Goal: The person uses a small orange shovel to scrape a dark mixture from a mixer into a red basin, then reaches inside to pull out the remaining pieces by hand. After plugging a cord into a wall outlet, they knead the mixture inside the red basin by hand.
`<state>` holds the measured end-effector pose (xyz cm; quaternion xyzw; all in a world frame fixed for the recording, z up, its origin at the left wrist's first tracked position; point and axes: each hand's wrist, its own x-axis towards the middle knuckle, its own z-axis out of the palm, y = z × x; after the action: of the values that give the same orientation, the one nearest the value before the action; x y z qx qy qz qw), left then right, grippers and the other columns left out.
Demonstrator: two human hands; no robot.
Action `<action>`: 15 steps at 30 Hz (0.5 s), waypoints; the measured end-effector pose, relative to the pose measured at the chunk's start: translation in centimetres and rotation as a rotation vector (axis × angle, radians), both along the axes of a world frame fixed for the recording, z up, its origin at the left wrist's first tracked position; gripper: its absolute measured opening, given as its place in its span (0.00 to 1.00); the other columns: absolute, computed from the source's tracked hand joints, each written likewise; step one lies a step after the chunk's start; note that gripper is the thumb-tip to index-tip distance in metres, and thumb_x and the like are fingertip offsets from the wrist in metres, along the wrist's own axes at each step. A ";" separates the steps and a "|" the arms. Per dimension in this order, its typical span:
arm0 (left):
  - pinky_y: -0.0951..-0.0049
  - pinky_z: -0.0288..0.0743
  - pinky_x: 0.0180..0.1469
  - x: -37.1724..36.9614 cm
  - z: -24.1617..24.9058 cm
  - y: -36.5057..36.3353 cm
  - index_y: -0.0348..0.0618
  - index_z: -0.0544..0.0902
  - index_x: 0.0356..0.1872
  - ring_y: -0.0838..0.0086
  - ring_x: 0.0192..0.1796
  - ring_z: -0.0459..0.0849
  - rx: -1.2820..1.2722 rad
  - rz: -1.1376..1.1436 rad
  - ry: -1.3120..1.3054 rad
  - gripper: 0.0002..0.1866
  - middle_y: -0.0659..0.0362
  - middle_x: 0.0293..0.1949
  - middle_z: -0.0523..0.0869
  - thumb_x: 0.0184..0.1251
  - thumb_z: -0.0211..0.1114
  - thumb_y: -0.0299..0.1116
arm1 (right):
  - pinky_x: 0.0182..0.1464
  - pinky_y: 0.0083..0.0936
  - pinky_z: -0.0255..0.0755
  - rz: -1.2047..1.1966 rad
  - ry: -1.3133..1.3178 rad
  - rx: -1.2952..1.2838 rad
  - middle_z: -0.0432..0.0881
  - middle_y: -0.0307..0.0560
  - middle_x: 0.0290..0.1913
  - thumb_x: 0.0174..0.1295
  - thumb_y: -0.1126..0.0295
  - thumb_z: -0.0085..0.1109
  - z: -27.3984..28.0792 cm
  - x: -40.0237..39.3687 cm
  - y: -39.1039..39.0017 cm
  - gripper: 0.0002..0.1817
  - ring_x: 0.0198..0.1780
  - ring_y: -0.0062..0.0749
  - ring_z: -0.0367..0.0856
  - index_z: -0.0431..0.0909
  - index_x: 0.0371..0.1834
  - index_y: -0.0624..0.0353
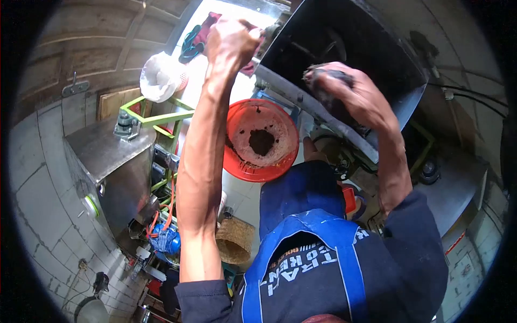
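My left hand (231, 43) is raised at the top of the view, closed in a fist beside the left end of a large metal hopper (291, 89). What it grips, if anything, is hidden. Behind it lies a dark red cloth (207, 29) with a teal strap-like piece. Over the hopper's dark inside, my right hand (358, 94) has its fingers wrapped round a dark clump (326, 75), whose kind I cannot make out. Below the hopper's front edge stands a red basin (237, 161), its inside smeared pale pink-brown with a dark brown mass (262, 142) in the middle.
A white-lined bin (159, 78) stands at upper left, near a green metal frame (141, 116) and a metal cabinet (110, 153). A woven basket (235, 239) and a blue round object (169, 241) are lower left. A steel counter (458, 183) is at right.
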<state>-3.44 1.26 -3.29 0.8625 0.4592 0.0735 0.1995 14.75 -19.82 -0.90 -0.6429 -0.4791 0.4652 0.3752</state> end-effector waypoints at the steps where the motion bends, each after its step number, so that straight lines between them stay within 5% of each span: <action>1: 0.68 0.84 0.48 0.2 -0.2 -0.2 0.43 0.91 0.44 0.63 0.41 0.92 0.023 -0.011 0.056 0.21 0.50 0.40 0.92 0.64 0.71 0.52 | 0.57 0.32 0.75 -0.023 0.083 0.068 0.85 0.49 0.47 0.71 0.39 0.50 2.1 -1.4 -1.2 0.32 0.48 0.36 0.83 0.84 0.53 0.60; 4: 0.67 0.84 0.47 -0.1 0.0 0.3 0.44 0.91 0.44 0.62 0.40 0.92 0.076 -0.048 0.111 0.22 0.51 0.38 0.92 0.64 0.70 0.54 | 0.58 0.31 0.74 -0.025 0.235 0.116 0.85 0.50 0.48 0.71 0.39 0.48 3.0 -6.5 -4.4 0.33 0.50 0.36 0.83 0.84 0.53 0.60; 6: 0.67 0.84 0.47 0.0 0.0 0.3 0.45 0.92 0.43 0.62 0.39 0.92 0.079 -0.069 0.090 0.22 0.51 0.38 0.92 0.64 0.70 0.54 | 0.65 0.32 0.68 0.050 0.266 -0.120 0.84 0.51 0.51 0.75 0.51 0.49 -1.6 -10.1 -5.9 0.25 0.56 0.35 0.79 0.84 0.53 0.63; 8: 0.67 0.84 0.47 -0.4 0.5 -0.1 0.45 0.92 0.43 0.62 0.39 0.92 0.095 -0.085 0.068 0.22 0.51 0.38 0.92 0.64 0.70 0.54 | 0.56 0.27 0.74 -0.019 0.293 -0.402 0.87 0.45 0.43 0.72 0.54 0.56 -9.9 -15.4 -6.6 0.21 0.47 0.27 0.82 0.84 0.49 0.64; 9: 0.67 0.84 0.46 -1.0 0.2 -0.3 0.45 0.92 0.43 0.62 0.39 0.92 0.088 -0.089 0.060 0.22 0.51 0.38 0.92 0.64 0.70 0.55 | 0.52 0.33 0.76 -0.157 0.233 -0.182 0.88 0.45 0.41 0.71 0.53 0.58 -16.9 -19.4 -8.2 0.21 0.45 0.34 0.85 0.85 0.51 0.61; 10: 0.67 0.84 0.46 -0.8 0.0 -0.2 0.45 0.92 0.42 0.62 0.39 0.92 0.096 -0.098 0.051 0.22 0.51 0.38 0.92 0.64 0.70 0.55 | 0.55 0.38 0.75 -0.112 0.064 -0.239 0.89 0.51 0.43 0.69 0.55 0.60 -22.4 -21.9 -8.6 0.20 0.48 0.45 0.86 0.85 0.49 0.62; 11: 0.67 0.84 0.46 -1.0 0.0 -0.1 0.45 0.92 0.42 0.62 0.39 0.92 0.095 -0.100 0.032 0.22 0.51 0.38 0.92 0.64 0.70 0.55 | 0.63 0.44 0.72 -0.001 -0.089 -0.415 0.82 0.62 0.59 0.65 0.56 0.62 -22.5 -23.8 -8.3 0.25 0.61 0.58 0.79 0.80 0.61 0.61; 14: 0.66 0.84 0.46 -1.0 -1.0 0.1 0.46 0.92 0.42 0.62 0.38 0.91 0.081 -0.124 -0.005 0.22 0.52 0.37 0.92 0.64 0.70 0.55 | 0.71 0.48 0.65 -0.116 -0.513 -0.155 0.62 0.64 0.76 0.65 0.61 0.61 -37.9 -33.1 -14.1 0.31 0.73 0.65 0.64 0.70 0.71 0.55; 15: 0.66 0.84 0.46 -1.0 -1.1 0.3 0.46 0.92 0.42 0.62 0.38 0.91 0.074 -0.126 -0.023 0.22 0.52 0.37 0.92 0.64 0.70 0.55 | 0.74 0.55 0.60 0.014 -0.520 -0.208 0.43 0.60 0.83 0.63 0.62 0.63 -37.6 -33.9 -14.8 0.39 0.79 0.70 0.49 0.61 0.78 0.44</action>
<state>-4.45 1.58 -4.42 0.8956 0.3986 0.0876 0.1771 -19.13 -34.63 -38.54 -0.7724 -0.5132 0.3339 0.1686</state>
